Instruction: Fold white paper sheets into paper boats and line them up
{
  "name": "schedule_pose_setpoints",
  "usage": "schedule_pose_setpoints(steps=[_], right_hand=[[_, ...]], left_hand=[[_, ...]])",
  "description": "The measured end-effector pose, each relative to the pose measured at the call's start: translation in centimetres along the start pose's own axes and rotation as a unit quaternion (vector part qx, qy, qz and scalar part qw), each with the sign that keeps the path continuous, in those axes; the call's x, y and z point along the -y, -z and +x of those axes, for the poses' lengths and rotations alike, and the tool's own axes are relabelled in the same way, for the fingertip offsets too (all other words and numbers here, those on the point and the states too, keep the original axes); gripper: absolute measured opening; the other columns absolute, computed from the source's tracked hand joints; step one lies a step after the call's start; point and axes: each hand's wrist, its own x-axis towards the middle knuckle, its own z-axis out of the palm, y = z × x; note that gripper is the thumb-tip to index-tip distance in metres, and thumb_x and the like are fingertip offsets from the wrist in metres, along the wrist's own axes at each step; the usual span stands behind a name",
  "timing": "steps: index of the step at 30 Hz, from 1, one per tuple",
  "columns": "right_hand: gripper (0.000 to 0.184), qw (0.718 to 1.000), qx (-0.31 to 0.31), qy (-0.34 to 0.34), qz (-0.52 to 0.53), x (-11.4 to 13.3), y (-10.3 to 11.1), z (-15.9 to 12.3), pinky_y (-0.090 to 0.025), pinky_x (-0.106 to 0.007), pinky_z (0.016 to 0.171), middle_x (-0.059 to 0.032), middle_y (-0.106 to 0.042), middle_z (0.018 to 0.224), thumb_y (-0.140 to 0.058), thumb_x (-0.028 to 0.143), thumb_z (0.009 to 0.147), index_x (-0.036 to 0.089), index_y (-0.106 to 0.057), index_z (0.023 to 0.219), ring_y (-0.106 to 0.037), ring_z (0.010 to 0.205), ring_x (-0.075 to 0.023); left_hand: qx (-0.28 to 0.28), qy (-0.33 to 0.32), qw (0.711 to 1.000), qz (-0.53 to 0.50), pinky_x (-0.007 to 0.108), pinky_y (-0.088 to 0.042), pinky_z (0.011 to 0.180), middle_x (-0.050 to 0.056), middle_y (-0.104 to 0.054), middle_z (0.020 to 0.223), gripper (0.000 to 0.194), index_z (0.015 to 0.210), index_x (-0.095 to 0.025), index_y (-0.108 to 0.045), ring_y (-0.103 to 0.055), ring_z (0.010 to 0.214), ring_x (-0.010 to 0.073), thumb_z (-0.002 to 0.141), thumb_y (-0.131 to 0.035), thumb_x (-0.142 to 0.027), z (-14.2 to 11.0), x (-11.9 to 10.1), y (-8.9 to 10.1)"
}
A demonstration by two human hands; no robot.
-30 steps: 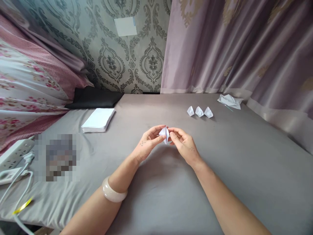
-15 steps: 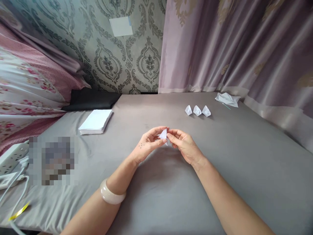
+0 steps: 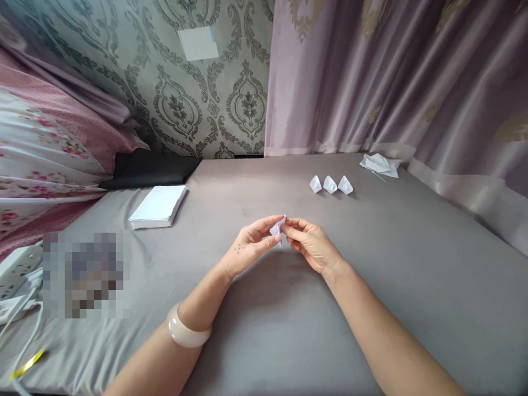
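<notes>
A small piece of folded white paper (image 3: 278,226) is held up between my two hands, above the grey sheet. My left hand (image 3: 251,245) pinches it from the left, thumb below and fingers along the top. From the other side, my right hand (image 3: 311,242) grips its right edge between thumb and index finger. Fingers cover part of the paper, so its full shape is hidden. Farther back, to the right, three small folded paper boats (image 3: 330,185) stand in a row.
A thick stack of white paper (image 3: 159,206) lies to the left. More folded paper (image 3: 380,164) rests at the back right beside a thin greenish stick (image 3: 378,176). White power strips (image 3: 18,269) with cables and a blurred patch are at the left edge. Curtains (image 3: 350,77) hang behind.
The folded paper has tilted and its right part now opens out between my fingers. Both hands stay almost in place; the view has shifted slightly.
</notes>
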Motion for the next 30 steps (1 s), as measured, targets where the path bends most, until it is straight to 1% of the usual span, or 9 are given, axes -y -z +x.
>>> schedule_pose_setpoints(steps=[4,7,12,16,18,21,23,27,30], right_hand=[[0.03,1.0,-0.025,0.006,-0.005,-0.04,-0.01,0.05,-0.031,-0.02,0.049,0.0001,-0.058,0.072,-0.081,0.039,0.06,0.018,-0.069,0.078,-0.047,0.064,-0.0092],[0.028,0.999,-0.033,0.017,-0.018,0.05,-0.01,-0.05,-0.032,-0.02,0.049,0.0,-0.058,0.072,-0.079,0.038,0.061,0.018,-0.068,0.077,-0.047,0.062,-0.0091],[0.026,0.999,-0.018,0.016,-0.034,0.32,-0.03,-0.26,-0.03,-0.021,0.047,0.0009,-0.057,0.071,-0.076,0.038,0.064,0.018,-0.067,0.077,-0.046,0.061,-0.0089],[0.024,0.999,-0.004,0.018,-0.036,0.31,0.04,-0.24,-0.03,-0.022,0.048,0.0013,-0.057,0.07,-0.075,0.038,0.065,0.018,-0.068,0.077,-0.044,0.06,-0.0089],[0.026,0.999,-0.01,0.025,-0.044,0.23,0.06,-0.17,-0.03,-0.023,0.049,0.0005,-0.058,0.07,-0.075,0.04,0.065,0.019,-0.068,0.078,-0.044,0.059,-0.0093],[0.028,0.996,-0.026,0.038,-0.073,0.19,0.08,-0.1,-0.03,-0.023,0.05,-0.0007,-0.061,0.074,-0.074,0.043,0.067,0.019,-0.069,0.081,-0.041,0.058,-0.0091],[0.029,0.995,-0.022,0.046,-0.084,0.26,0.12,-0.08,-0.029,-0.024,0.05,-0.0013,-0.063,0.076,-0.073,0.046,0.069,0.019,-0.07,0.081,-0.04,0.058,-0.0089],[0.03,0.996,-0.006,0.057,-0.068,0.58,0.28,-0.15,-0.028,-0.025,0.051,-0.001,-0.064,0.078,-0.074,0.047,0.068,0.02,-0.07,0.079,-0.039,0.058,-0.0084],[0.03,0.997,-0.008,0.058,-0.059,0.78,0.31,-0.29,-0.026,-0.025,0.05,0.002,-0.059,0.07,-0.076,0.046,0.067,0.019,-0.07,0.08,-0.033,0.053,-0.0068]], left_hand=[[-0.01,-0.006,1.0,0.023,0.039,-0.041,0.102,0.008,-0.057,0.135,0.044,0.125,-0.026,-0.062,-0.054,0.12,0.0255,0.082,-0.069,-0.03,-0.01,0.11,-0.21],[-0.017,0.004,0.999,0.03,0.04,-0.04,0.103,0.008,-0.059,0.134,0.045,0.125,-0.026,-0.062,-0.054,0.12,0.0258,0.082,-0.069,-0.031,0.06,0.23,-0.21],[-0.031,0.014,0.999,0.035,0.04,-0.042,0.1,0.007,-0.062,0.128,0.042,0.121,-0.025,-0.065,-0.058,0.111,0.0239,0.08,-0.072,-0.031,0.12,0.31,-0.14],[-0.049,0.021,0.999,0.009,0.037,-0.047,0.092,0.006,-0.069,0.113,0.037,0.113,-0.024,-0.069,-0.063,0.096,0.0198,0.076,-0.075,-0.031,0.15,0.19,-0.31],[-0.057,0.022,0.998,-0.001,0.035,-0.048,0.088,0.005,-0.071,0.104,0.035,0.109,-0.022,-0.07,-0.063,0.089,0.0178,0.075,-0.076,-0.03,0.19,0.16,-0.38],[-0.068,0.008,0.998,-0.003,0.032,-0.048,0.082,0.004,-0.07,0.09,0.032,0.104,-0.02,-0.07,-0.062,0.082,0.0157,0.074,-0.077,-0.029,0.25,0.22,-0.38],[-0.071,0.005,0.997,-0.004,0.031,-0.048,0.08,0.003,-0.07,0.085,0.03,0.101,-0.019,-0.071,-0.062,0.081,0.0155,0.074,-0.077,-0.029,0.26,0.29,-0.33],[-0.073,0.005,0.997,0.002,0.031,-0.047,0.08,0.004,-0.07,0.089,0.026,0.098,-0.018,-0.072,-0.061,0.081,0.0157,0.076,-0.074,-0.032,0.31,0.36,-0.24],[-0.088,-0.005,0.996,0.008,0.03,-0.047,0.078,0.004,-0.07,0.089,0.024,0.095,-0.018,-0.074,-0.059,0.077,0.0142,0.077,-0.073,-0.033,0.38,0.44,-0.14]])
